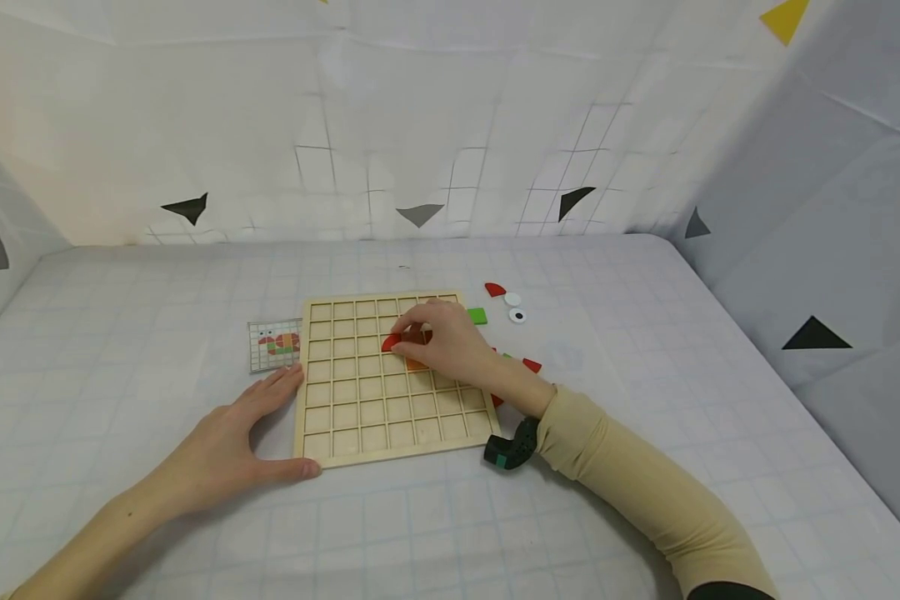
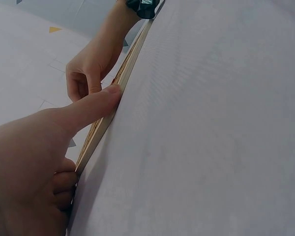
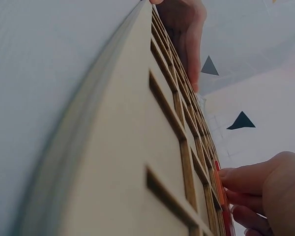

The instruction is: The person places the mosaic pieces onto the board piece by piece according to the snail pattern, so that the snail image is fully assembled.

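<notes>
A wooden grid board (image 1: 345, 417) lies on the table. My left hand (image 1: 228, 442) rests against its left side, fingers extended at the edge and thumb at the near corner. In the left wrist view, that thumb (image 2: 96, 103) lies on the board's rim. Over the board's upper middle, my right hand (image 1: 453, 337) pinches a red quarter-circle piece (image 1: 389, 342) between thumb and index finger, at a grid cell. An orange piece (image 1: 414, 364) sits in the grid just beneath that hand, which partly hides other pieces. The right wrist view shows the orange piece (image 3: 219, 188) beside the fingertips.
Left of the board lies a pattern card (image 1: 273, 343), partly tucked beside its edge. To the right are a red quarter piece (image 1: 495, 289), a white disc (image 1: 513, 299), an eye disc (image 1: 518, 316), a green piece (image 1: 477, 316) and several red ones (image 1: 532, 365). A black device (image 1: 512, 448) hangs at my right wrist.
</notes>
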Action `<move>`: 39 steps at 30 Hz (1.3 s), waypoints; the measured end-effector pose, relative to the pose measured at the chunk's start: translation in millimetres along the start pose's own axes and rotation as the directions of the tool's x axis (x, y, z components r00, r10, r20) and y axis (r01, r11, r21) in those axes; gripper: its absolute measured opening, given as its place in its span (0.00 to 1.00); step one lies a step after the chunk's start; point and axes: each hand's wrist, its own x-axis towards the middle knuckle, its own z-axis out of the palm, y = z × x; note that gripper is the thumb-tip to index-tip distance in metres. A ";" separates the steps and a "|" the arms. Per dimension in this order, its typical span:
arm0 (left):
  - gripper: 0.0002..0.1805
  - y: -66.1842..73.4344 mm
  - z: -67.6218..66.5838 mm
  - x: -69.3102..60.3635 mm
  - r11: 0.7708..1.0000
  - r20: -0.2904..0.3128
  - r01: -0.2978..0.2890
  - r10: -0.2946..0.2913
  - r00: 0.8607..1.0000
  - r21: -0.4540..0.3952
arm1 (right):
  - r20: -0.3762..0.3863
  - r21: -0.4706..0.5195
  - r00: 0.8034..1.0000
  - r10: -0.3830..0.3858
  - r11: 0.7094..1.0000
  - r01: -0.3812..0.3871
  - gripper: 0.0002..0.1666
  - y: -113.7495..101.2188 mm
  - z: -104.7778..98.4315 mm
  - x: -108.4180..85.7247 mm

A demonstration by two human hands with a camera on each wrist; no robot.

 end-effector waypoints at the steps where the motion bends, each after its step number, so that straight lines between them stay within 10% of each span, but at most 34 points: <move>1: 0.63 0.0 0.0 -0.2 1.000 0.000 0.002 -0.002 1.000 -0.001 | 0.004 0.015 1.000 -0.005 1.000 0.004 0.10 0.3 -0.9 0.2; 17: 0.63 0.8 -2.8 -0.3 1.000 -0.002 0.007 -0.007 1.000 0.002 | -0.134 0.033 0.980 0.149 0.989 -0.146 0.10 41.1 -59.9 -24.6; 23: 0.63 1.0 -2.5 -0.7 1.000 0.003 0.013 -0.013 1.000 0.001 | -0.068 0.027 0.974 0.216 0.976 -0.215 0.09 57.1 -71.4 -50.1; 39: 0.63 0.6 -1.8 0.5 1.000 0.002 -0.001 0.001 1.000 0.002 | 0.078 0.132 0.993 0.088 0.986 -0.098 0.16 79.4 -75.8 -77.6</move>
